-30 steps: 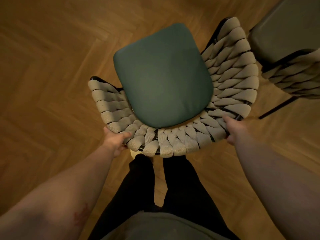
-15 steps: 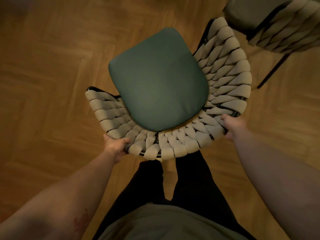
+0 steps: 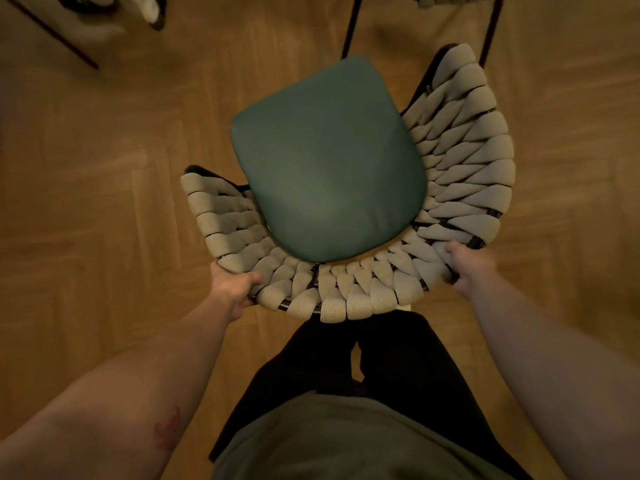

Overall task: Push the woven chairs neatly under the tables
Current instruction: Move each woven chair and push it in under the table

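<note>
Beige woven straps form the curved back of the chair (image 3: 467, 174), which wraps a dark green cushion (image 3: 329, 161). The chair stands on the wooden herringbone floor (image 3: 104, 202), directly in front of the person. Its back is nearest the person and its open front points away, turned somewhat to the left. The long axis from back to front runs up the view with that same leftward slant.

The left hand (image 3: 232, 289) grips the rim of the back at its lower left, thumb laid over the straps. The right hand (image 3: 467, 268) grips the rim at the lower right. On both hands the fingers curl behind the rim and are hidden.

The chair's own legs are concealed beneath the seat. A second chair (image 3: 450, 0) is cut off at the top edge, with only thin black legs (image 3: 350, 26) and a strip of weave showing. A blurred object (image 3: 149, 10) at the top left cannot be identified. No tabletop is discernible.
</note>
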The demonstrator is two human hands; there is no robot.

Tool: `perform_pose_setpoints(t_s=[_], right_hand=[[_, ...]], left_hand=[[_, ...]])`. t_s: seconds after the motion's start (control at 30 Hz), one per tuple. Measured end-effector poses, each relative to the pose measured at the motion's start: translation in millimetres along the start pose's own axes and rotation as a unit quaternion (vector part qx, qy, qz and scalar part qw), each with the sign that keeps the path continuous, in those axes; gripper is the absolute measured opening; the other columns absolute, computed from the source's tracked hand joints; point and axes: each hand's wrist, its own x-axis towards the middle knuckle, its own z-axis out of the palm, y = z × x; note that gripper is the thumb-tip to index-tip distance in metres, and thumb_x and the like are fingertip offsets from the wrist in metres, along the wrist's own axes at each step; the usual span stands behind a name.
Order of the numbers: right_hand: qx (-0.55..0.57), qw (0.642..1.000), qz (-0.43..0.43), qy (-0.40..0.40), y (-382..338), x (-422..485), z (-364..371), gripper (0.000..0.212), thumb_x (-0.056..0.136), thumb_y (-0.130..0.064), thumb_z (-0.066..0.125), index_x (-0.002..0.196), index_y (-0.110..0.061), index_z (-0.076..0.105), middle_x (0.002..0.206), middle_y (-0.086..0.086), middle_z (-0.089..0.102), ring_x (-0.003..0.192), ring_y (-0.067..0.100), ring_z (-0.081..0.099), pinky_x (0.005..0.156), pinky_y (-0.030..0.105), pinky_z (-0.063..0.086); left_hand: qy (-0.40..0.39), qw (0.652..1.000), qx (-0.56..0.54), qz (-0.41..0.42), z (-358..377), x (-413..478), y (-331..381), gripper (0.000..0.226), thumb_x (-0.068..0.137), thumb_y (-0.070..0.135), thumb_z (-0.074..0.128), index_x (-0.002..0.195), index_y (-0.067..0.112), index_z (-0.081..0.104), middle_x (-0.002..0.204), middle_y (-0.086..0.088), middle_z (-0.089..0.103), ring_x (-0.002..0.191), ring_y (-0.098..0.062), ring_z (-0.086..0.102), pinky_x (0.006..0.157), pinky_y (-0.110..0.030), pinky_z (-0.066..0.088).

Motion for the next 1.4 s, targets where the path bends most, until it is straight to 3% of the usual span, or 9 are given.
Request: perform_pose_setpoints(t_s=[0.17,0.33,0.5,0.63,0.9,1.03,1.1,1.2,1.4], right_hand=[[0.072,0.997,0.030,0.025,47.4,-7.1,-44.0,0.070,0.082,-0.013,0.075,0.144,-0.010,0.041,0.136,0.013,0.054,0.121,0.036,0.055,0.104,0.058,0.046],[0.147,0.987,0.055,0.031,88.0,-12.7,-76.0,0.058,0.087,-0.008,0.071,0.140,-0.008,0.047,0.121,0.008,0.059,0.104,0.030,0.062,0.095,0.054,0.053],[0.197,0.975,0.083,0.061,115.8,-16.5,-91.7,0.058,0.082,-0.016,0.073,0.134,-0.014,0.049,0.127,0.011,0.061,0.108,0.033,0.063,0.095,0.055,0.054],[0.249,0.959,0.118,0.069,127.7,-23.8,-90.4,0.059,0.084,-0.018,0.072,0.138,-0.015,0.048,0.126,0.010,0.061,0.110,0.034,0.063,0.096,0.056,0.053],[0.331,0.919,0.171,0.129,137.1,-46.2,-45.4,0.069,0.085,-0.025,0.074,0.145,-0.014,0.042,0.130,0.013,0.058,0.112,0.035,0.061,0.093,0.056,0.054],[0.396,0.881,0.199,0.165,147.5,-58.6,-11.9,0.082,0.070,-0.029,0.081,0.142,-0.016,0.044,0.134,0.011,0.058,0.115,0.035,0.060,0.097,0.055,0.052],[0.419,0.868,0.201,0.177,151.6,-69.1,4.3,0.078,0.074,-0.022,0.080,0.143,-0.016,0.043,0.136,0.011,0.056,0.118,0.035,0.059,0.099,0.056,0.051],[0.444,0.851,0.203,0.193,158.5,-84.9,26.0,0.070,0.084,-0.011,0.074,0.144,-0.012,0.040,0.137,0.013,0.054,0.123,0.036,0.055,0.102,0.056,0.049],[0.515,0.801,0.239,0.190,189.5,-106.5,64.7,0.070,0.081,-0.016,0.077,0.141,-0.012,0.042,0.136,0.015,0.054,0.119,0.038,0.057,0.098,0.060,0.049]], left_hand=[[-0.029,0.995,0.083,0.047,19.7,-9.3,1.9,0.072,0.076,-0.010,0.076,0.130,0.019,0.038,0.118,-0.001,0.057,0.104,-0.028,0.060,0.062,-0.045,0.056],[-0.051,0.983,0.158,0.083,40.3,-11.4,7.0,0.072,0.073,-0.009,0.078,0.129,0.020,0.044,0.122,-0.002,0.059,0.103,-0.028,0.061,0.063,-0.046,0.057],[-0.071,0.962,0.229,0.131,71.0,-13.3,25.0,0.070,0.077,-0.006,0.077,0.133,0.018,0.043,0.121,-0.003,0.058,0.104,-0.028,0.060,0.064,-0.042,0.055],[-0.104,0.946,0.268,0.149,88.6,-9.9,47.8,0.063,0.077,-0.007,0.076,0.125,0.019,0.044,0.118,-0.002,0.057,0.102,-0.028,0.060,0.061,-0.040,0.054],[-0.180,0.892,0.364,0.201,131.4,17.7,129.1,0.072,0.073,-0.003,0.080,0.129,0.021,0.042,0.117,-0.001,0.060,0.102,-0.026,0.062,0.062,-0.047,0.060],[-0.208,0.859,0.415,0.215,143.1,28.0,160.3,0.068,0.076,-0.004,0.076,0.129,0.021,0.041,0.113,0.000,0.058,0.101,-0.027,0.062,0.063,-0.047,0.059],[-0.219,0.847,0.432,0.219,147.4,34.5,173.7,0.070,0.075,-0.005,0.077,0.129,0.020,0.041,0.118,-0.003,0.059,0.105,-0.030,0.062,0.065,-0.050,0.060],[-0.222,0.828,0.459,0.232,152.8,35.3,188.9,0.068,0.076,-0.007,0.075,0.130,0.019,0.042,0.118,-0.004,0.059,0.103,-0.029,0.062,0.059,-0.044,0.058],[-0.245,0.788,0.500,0.262,160.3,37.2,199.7,0.065,0.075,-0.009,0.074,0.125,0.023,0.046,0.115,-0.005,0.062,0.099,-0.028,0.065,0.065,-0.045,0.059]])
